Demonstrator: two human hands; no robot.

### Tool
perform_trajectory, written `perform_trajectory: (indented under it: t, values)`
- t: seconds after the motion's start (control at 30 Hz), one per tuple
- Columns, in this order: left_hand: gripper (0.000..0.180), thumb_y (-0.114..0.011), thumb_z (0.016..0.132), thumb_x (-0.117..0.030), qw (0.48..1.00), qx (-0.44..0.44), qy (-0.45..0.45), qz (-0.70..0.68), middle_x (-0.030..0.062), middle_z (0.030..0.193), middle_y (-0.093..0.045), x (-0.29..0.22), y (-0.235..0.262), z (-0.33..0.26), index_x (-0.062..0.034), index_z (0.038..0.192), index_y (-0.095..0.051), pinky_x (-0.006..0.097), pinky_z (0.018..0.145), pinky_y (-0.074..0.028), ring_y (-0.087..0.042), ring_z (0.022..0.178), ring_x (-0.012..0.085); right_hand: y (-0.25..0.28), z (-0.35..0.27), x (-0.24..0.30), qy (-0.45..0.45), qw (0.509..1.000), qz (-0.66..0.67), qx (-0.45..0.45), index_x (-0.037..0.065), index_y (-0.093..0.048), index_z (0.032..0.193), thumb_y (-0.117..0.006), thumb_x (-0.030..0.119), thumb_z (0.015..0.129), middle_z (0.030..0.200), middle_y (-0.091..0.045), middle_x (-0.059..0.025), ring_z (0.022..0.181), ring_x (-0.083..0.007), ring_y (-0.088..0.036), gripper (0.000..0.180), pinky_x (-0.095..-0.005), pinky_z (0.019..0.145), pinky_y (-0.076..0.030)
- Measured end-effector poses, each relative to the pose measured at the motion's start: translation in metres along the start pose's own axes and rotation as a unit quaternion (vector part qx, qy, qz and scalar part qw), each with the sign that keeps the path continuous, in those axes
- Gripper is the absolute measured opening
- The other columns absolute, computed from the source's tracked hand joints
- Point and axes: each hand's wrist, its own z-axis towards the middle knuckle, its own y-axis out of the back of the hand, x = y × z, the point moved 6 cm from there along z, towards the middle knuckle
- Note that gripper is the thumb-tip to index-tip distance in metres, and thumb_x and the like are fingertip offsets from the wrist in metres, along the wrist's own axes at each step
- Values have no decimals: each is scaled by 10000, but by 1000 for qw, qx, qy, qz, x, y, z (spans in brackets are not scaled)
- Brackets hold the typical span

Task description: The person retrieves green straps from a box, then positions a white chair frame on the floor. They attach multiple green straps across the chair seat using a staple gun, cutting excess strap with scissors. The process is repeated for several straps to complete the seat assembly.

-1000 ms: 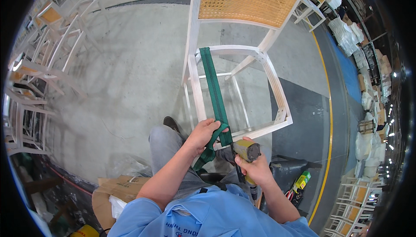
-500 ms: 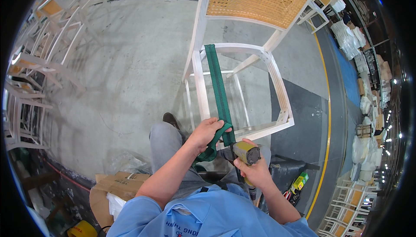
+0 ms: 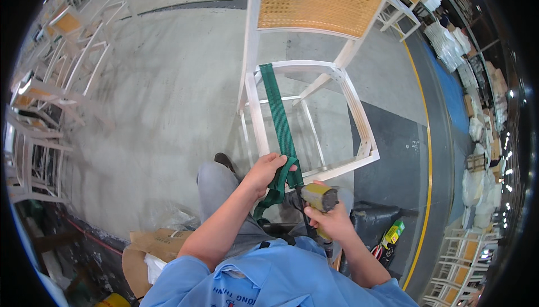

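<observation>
Green webbing strap (image 3: 279, 117) runs across the white chair frame (image 3: 359, 122) from back rail to front rail, left hand (image 3: 264, 173) gripping its slack end, right hand (image 3: 331, 220) closed around a yellow staple gun (image 3: 319, 197); keep the strap taut and the gun square on the rail.

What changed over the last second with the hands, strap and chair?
Little. The view drifted slightly, so the chair frame sits a touch differently in the picture. The left hand still grips the green webbing strap at the frame's near rail, and the right hand still holds the yellow stapler tool against that spot. The strap stays stretched across the open seat; nothing was taken or released.
</observation>
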Motion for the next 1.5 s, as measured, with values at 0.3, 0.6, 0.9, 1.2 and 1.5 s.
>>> perform_trajectory:
  t: [0.3,0.6,0.9,1.2,1.5]
  values:
    - [526,-729,960,-75,984,62,-102,129,48,1167,-629,51,-85,-9,-3,1437,-520,315,814,-558,-622,981,131,212,-92,-21,79,957,-61,-272,32,-701,1214,-858,172,883,984,-733,-21,740,-83,-643,392,-274,650,-533]
    - [660,-638,922,-41,733,-70,-266,623,328,1467,-540,86,-122,3,77,1532,-415,486,1126,-416,-537,1317,495,337,-122,-198,-122,947,147,-258,21,-675,1227,-855,297,904,1063,-724,-91,722,-183,-705,462,-310,581,-554]
    - [589,-522,909,92,703,-40,-295,646,323,1483,-536,76,-114,-11,132,1491,-443,461,1198,-356,-494,1416,453,363,-114,-294,-117,864,-94,-481,46,-763,1159,-834,327,873,982,-764,-220,850,-372,-744,407,-470,780,-597]
    - [581,-512,873,83,715,-43,-282,638,306,1435,-585,73,-70,-39,118,1453,-503,429,1144,-408,-577,1319,446,375,-205,-324,-263,751,-288,-533,91,-579,1289,-733,154,835,1201,-641,-215,1203,-436,-600,484,-524,983,-530]
    - [570,-558,814,86,688,-42,-336,642,247,1252,-664,51,-43,-56,-44,1365,-628,477,1048,-492,-630,1184,443,362,-199,-330,-195,821,-272,-462,119,-508,1164,-780,144,738,1023,-716,-252,1031,-482,-687,506,-518,873,-536]
